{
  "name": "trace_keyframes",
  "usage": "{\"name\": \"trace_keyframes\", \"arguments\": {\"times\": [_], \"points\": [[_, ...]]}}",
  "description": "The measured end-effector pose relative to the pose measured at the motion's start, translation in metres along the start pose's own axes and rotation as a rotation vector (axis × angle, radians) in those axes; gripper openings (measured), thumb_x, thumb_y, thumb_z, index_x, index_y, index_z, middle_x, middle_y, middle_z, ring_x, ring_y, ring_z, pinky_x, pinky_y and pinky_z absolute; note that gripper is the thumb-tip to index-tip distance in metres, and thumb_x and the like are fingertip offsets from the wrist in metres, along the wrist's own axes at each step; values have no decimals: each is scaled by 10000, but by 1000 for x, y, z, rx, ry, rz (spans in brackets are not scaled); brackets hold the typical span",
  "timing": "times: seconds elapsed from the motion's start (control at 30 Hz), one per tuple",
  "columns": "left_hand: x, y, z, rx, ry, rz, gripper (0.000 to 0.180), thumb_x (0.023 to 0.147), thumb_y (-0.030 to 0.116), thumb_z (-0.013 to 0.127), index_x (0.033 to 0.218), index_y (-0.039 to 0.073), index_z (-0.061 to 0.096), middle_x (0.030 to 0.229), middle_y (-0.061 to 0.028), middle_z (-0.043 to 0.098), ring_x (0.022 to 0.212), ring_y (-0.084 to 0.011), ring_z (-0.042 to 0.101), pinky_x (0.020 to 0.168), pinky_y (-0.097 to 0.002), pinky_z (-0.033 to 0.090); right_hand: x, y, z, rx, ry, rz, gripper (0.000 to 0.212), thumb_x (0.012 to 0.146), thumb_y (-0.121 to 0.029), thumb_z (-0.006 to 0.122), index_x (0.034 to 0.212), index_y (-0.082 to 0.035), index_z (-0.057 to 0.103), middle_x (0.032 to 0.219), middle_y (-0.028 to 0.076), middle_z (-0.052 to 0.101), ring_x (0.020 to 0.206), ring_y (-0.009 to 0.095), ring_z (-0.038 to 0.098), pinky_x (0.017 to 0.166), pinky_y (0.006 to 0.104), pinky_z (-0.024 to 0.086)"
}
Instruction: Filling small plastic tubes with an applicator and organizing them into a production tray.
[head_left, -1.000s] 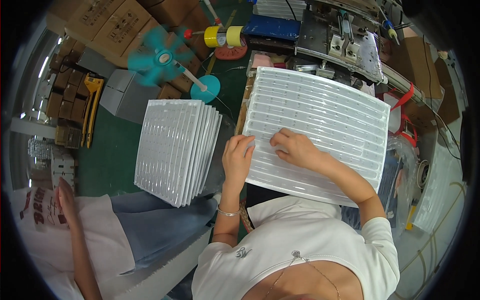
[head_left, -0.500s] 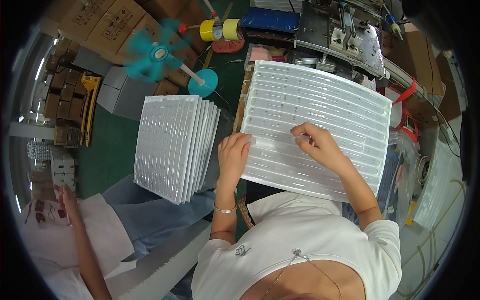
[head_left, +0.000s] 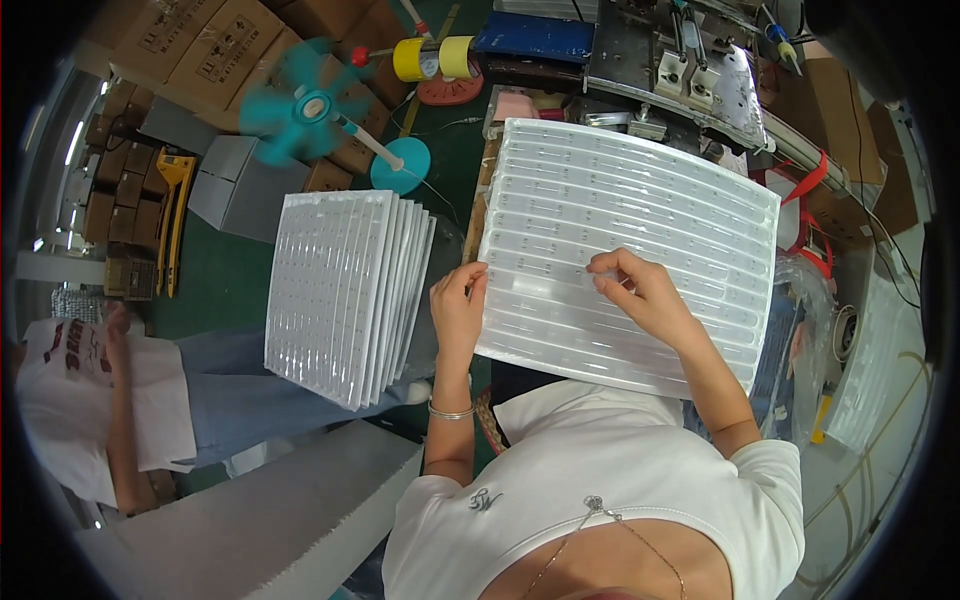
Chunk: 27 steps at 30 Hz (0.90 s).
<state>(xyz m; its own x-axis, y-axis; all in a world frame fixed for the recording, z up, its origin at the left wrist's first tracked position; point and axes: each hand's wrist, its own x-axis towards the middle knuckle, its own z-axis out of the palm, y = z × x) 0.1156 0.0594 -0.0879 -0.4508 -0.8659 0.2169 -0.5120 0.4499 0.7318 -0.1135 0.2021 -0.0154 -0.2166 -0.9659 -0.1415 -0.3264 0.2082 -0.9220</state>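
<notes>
- White ribbed panel (head_left: 632, 222) lies at one o'clock.
- Left hand (head_left: 457, 312), at its nine-o'clock edge: fingers bent (I can't tell their grip).
- Right hand (head_left: 645, 298) has shifted toward three o'clock, fingers parted, baring more panel between hands.

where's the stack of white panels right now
In the head view, the stack of white panels is left of the person's left hand and the large panel, just below the turquoise fan.

2 cartons (head_left: 200, 55): black print (head_left: 222, 61) | co-worker's shirt (head_left: 75, 410): red lettering (head_left: 76, 352) | wearer's shirt (head_left: 600, 455): dark script (head_left: 483, 499)
</notes>
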Motion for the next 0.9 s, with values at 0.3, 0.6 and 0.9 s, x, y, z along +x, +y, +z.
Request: {"name": "trace_keyframes", "arguments": {"times": [0.3, 0.6, 0.9], "points": [[-5, 14, -8, 0, 48, -3, 146, 798, 86, 657, 943, 73, 656, 815, -47, 644, 754, -213, 607, 759, -347, 414, -2, 4, -3, -48, 163, -97, 247, 886, -100, 567, 1126, -45, 586, 1110, 85, 631, 952, 228, 614, 808, 315, 528], [-17, 22, -12, 261, -55, 67, 164, 753, 143, 720, 781, 3, 640, 746, -109, 567, 657, -251, 531, 610, -343, 432, 5, 12, -52, 3, 484, -91, 292, 861, -56, 611, 1151, -32, 586, 1163, 62, 602, 976, 146, 584, 763, 257, 515], [-14, 21, -19, -36, -116, -153, 156, 775, 117, 708, 772, -4, 609, 842, -94, 600, 687, -214, 537, 634, -324, 448, 63, -5, -149, -138, 1036, -387, 296, 882, -118, 624, 1151, -1, 583, 1191, 89, 598, 949, 134, 614, 806, 256, 492]]}}
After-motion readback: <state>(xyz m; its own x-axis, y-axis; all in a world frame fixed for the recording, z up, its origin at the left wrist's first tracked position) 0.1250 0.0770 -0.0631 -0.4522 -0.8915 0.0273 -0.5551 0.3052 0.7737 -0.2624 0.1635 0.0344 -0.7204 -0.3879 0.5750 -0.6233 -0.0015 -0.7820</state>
